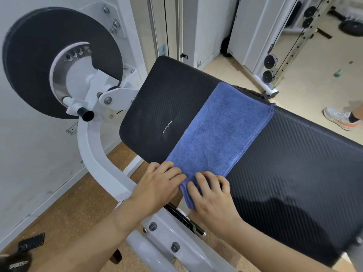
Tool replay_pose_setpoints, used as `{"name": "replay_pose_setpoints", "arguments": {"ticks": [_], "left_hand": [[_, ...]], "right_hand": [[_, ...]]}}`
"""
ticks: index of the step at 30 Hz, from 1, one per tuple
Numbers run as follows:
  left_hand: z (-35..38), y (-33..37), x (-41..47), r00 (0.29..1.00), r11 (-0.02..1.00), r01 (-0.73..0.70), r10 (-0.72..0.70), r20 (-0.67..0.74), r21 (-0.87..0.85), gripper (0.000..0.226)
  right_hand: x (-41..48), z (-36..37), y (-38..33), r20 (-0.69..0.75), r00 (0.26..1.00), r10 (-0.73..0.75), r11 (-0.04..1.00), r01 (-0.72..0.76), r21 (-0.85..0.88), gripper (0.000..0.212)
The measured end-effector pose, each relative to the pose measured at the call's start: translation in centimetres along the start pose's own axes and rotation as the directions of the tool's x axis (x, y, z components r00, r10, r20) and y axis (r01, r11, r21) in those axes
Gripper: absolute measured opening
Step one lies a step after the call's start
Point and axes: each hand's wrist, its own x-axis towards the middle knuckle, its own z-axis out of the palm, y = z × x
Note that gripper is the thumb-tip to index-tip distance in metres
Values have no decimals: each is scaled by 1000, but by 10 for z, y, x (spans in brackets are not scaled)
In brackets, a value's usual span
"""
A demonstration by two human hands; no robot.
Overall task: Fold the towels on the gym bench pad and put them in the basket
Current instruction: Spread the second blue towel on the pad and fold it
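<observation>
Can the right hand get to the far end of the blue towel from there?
Probably yes. The right hand is on the near end of the blue towel, and nothing lies on it up to the far end.
</observation>
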Motion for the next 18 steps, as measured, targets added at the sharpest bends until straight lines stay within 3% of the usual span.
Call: {"name": "replay_pose_setpoints", "arguments": {"ticks": [5,9,11,15,18], "left_hand": [[-13,7,6,991,999,27,-24,128,-21,24],[-21,18,-7,980,998,-13,23,197,-54,8],[-21,25,-16,960,990,-15,53,277,-138,18],[-34,23,-17,891,922,129,53,451,-364,21],[-54,12,2,844,796,317,10,536,-516,23]], "right_hand": [[13,-17,3,33,999,31,993,-34,113,30],[5,-36,14,212,976,-43,970,-10,244,19],[-1,-48,17,311,949,-50,955,-45,292,17],[-6,-65,27,486,869,-89,889,-150,432,29],[7,-81,39,424,904,-63,802,-207,561,26]]}}
